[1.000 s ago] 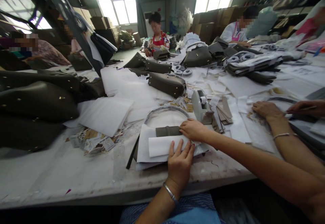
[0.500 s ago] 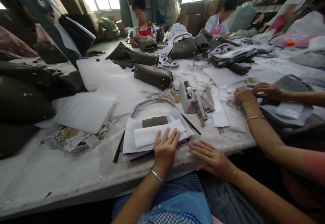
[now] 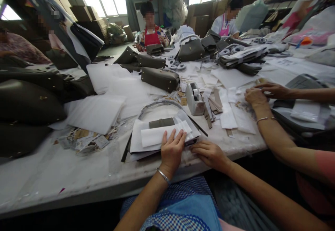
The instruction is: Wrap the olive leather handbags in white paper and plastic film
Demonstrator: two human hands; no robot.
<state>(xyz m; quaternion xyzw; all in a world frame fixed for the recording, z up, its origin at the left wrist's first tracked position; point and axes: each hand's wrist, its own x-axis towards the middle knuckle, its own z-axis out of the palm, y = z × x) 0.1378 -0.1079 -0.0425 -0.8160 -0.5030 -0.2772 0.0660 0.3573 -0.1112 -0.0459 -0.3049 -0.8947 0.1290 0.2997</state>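
Note:
In front of me lies a flattened dark handbag (image 3: 156, 156), covered with white wrapping sheets (image 3: 136, 133). Its wrapped handle (image 3: 162, 103) arches toward the back. A folded strip of white foam (image 3: 153, 138) rests on top, beside a dark olive strap piece (image 3: 161, 122). My left hand (image 3: 172, 150) presses flat on the foam strip, fingers spread. Close to the bag's lower right corner is my right hand (image 3: 213, 156), its fingers drawn together at the tips. What those fingertips pinch, if anything, is too small to make out.
A tape dispenser (image 3: 195, 100) stands behind the bag. Left are foam sheets (image 3: 96, 114), tags (image 3: 86, 142) and stacked dark bags (image 3: 28, 101). At right, a co-worker's hands (image 3: 258, 96) work beside another bag. Further dark bags (image 3: 161, 79) lie beyond; two people sit across the table.
My right hand has moved left to the bag's lower right corner, and its outstretched fingers have drawn together. My left hand stays on the foam strip. The view has shifted slightly.

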